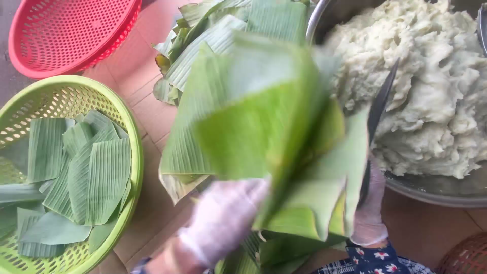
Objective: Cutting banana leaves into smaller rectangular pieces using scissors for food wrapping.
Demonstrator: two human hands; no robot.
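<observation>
My left hand (pixel 223 218), in a thin clear glove, holds a stack of green banana leaf pieces (pixel 264 132) folded into a cone shape, raised and blurred in the middle of the view. My right hand (pixel 370 208), also gloved, is mostly hidden behind the leaves and grips the dark handle of a utensil (pixel 381 101) whose tip points up into the pale, lumpy dough (pixel 431 86) in a big metal bowl (pixel 431 190) at the right.
A green plastic basket (pixel 129 127) with several cut leaf pieces sits at the left. A red basket (pixel 71 30) stands at the top left. More banana leaves (pixel 213 30) are piled at the top centre on a tiled floor. A woven reddish basket edge (pixel 466 256) shows bottom right.
</observation>
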